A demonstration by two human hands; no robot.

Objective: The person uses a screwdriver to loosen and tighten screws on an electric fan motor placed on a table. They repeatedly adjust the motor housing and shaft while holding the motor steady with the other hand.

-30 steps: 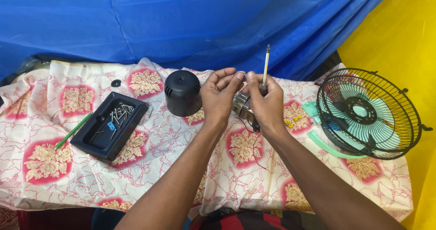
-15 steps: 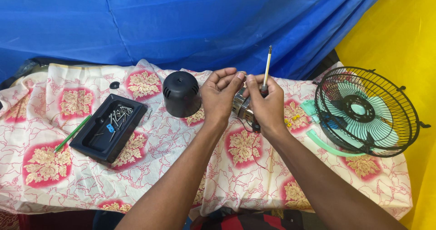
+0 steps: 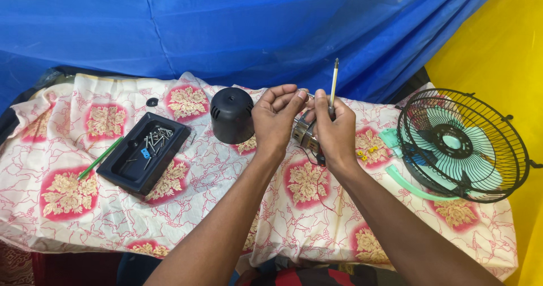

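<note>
Overall, surface: table (image 3: 68, 229) under a white cloth with red floral patches, filling the lower frame; a blue tarp (image 3: 237, 26) hung behind at 12 o'clock, a yellow wall (image 3: 498, 43) at 2 o'clock.
Left hand (image 3: 276, 116): raised above the cloth at centre, fingers curled, thumb and fingertips pinching at the top of the motor.
Right hand (image 3: 335, 129): just beside the left, at its 3 o'clock, clenched around the motor (image 3: 305, 132) and also gripping a thin screwdriver (image 3: 334, 81) that pointed up to 12 o'clock.
Motor: held between both hands, above the cloth's middle; a dark wire hung down from it.
Cover (image 3: 232, 115): black, domed, standing on the cloth at 9 o'clock of the hands, close by.
Tray (image 3: 127, 170): black, further out at 9 o'clock, holding screws (image 3: 154, 139); a green stick (image 3: 100, 157) lay against its left edge.
Fan (image 3: 461, 144): black grille with teal blades, lying at 3 o'clock, well apart from the hands.
Hidden: most of the motor sat behind the fingers; whether the left fingertips held a small part, I cannot tell. The table's front edge was cut off by the frame.
Change: against the earlier frames, hands, motor and screwdriver kept the same pose; only the view shifted slightly.
</note>
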